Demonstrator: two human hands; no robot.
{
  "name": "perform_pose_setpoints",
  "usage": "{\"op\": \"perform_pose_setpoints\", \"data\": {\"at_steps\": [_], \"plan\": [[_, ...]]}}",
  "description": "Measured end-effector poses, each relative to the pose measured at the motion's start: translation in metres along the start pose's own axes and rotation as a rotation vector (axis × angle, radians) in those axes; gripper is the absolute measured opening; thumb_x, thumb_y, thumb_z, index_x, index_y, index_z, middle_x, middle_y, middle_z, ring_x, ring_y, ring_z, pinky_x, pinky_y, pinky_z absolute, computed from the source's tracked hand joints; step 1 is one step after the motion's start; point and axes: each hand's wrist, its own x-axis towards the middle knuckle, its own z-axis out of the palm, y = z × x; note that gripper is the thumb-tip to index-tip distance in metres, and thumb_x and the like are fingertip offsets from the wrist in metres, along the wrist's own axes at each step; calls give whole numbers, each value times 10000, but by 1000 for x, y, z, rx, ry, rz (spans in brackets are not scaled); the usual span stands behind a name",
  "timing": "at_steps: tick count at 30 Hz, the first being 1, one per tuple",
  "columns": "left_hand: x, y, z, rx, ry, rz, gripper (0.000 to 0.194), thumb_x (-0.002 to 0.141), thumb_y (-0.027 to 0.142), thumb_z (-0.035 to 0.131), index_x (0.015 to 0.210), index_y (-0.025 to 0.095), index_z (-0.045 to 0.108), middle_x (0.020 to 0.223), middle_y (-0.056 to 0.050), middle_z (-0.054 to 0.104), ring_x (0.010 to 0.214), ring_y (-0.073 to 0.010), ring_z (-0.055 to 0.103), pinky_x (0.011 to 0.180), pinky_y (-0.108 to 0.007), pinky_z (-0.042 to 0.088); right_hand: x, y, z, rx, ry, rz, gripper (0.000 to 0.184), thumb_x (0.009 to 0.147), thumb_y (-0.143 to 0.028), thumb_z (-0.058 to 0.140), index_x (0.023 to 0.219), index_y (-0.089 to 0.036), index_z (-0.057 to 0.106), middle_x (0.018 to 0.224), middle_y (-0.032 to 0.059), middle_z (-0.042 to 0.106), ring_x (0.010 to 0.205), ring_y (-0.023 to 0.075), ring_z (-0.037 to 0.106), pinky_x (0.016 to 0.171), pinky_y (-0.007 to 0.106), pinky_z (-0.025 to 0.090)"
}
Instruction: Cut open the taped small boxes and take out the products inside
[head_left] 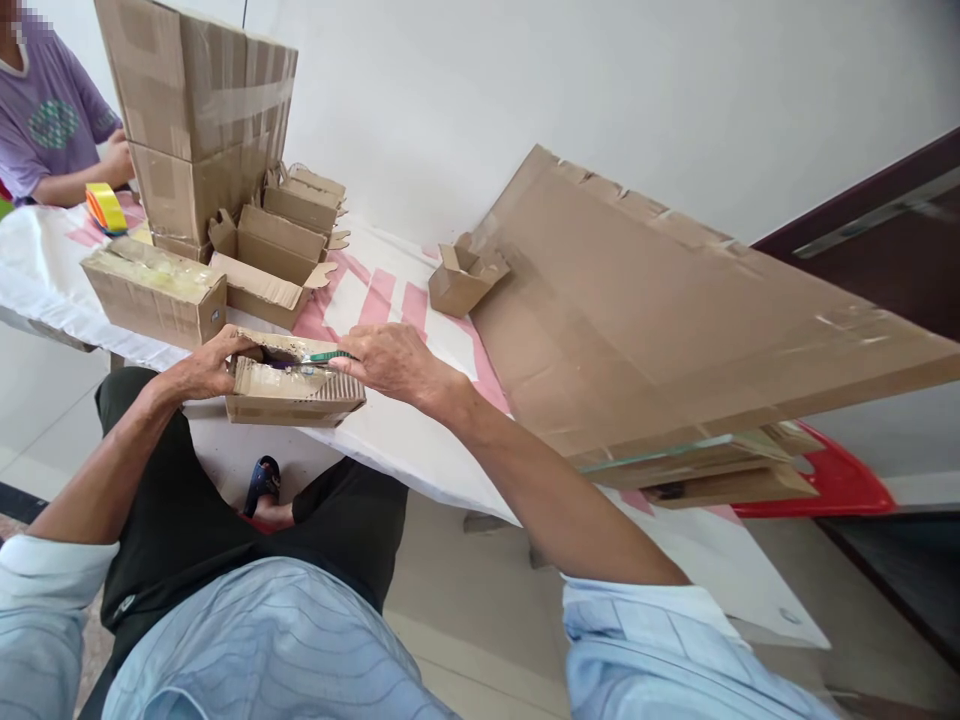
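Observation:
A small cardboard box [296, 410] sits at the table's front edge, just above my lap. Its top has a ragged, torn opening, and what lies inside is mostly hidden. My left hand [214, 362] is closed on the box's left end, thumb near the opening. In my right hand [390, 362] is a green-handled utility knife [332, 356], its metal blade pointing left over the opening. Behind my left hand stands a taped cardboard box [154, 292]. An open, empty-looking carton [262, 260] with raised flaps is beside it.
Stacked taped cartons [202, 120] rise at the back left, near a yellow tape roll [109, 208] and another person [56, 110]. A small open box [461, 280] leans by a large cardboard sheet [637, 310] on the right. A red stool [847, 475] is beyond.

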Motion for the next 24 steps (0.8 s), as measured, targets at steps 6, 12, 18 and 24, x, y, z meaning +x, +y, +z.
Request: {"op": "perform_pose_setpoints", "data": {"at_steps": [6,12,18,24], "plan": [[-6,-12,-3,8,0,-76,745,801,325,809,1542,272,765,1284,-80,684,1271,-331,662,1237,-514,568,-1,12,19,-23,-23,34,340,1207,-428,629,1192,-192,874,1163,172,874,1012,295,777,707,343,398],[-10,-15,-3,7,39,-41,1051,814,337,851,1810,295,516,1345,-97,693,1273,-348,691,1206,-502,592,-29,62,55,225,171,78,311,1114,-492,762,969,-240,873,1015,130,862,886,275,723,668,363,376],[-14,-9,-1,6,72,-16,1013,872,425,869,1808,280,511,1550,-147,663,1491,-393,627,1332,-542,507,-71,97,103,668,462,208,386,1126,-555,592,1116,-245,821,1035,90,812,943,283,718,862,402,536],[-12,-1,0,-23,84,-2,923,907,340,781,1791,257,529,1600,-169,630,1494,-368,615,1209,-486,602,-110,68,211,636,306,701,197,1009,-410,600,1037,-234,685,1067,135,743,1044,320,671,921,431,563]]}}
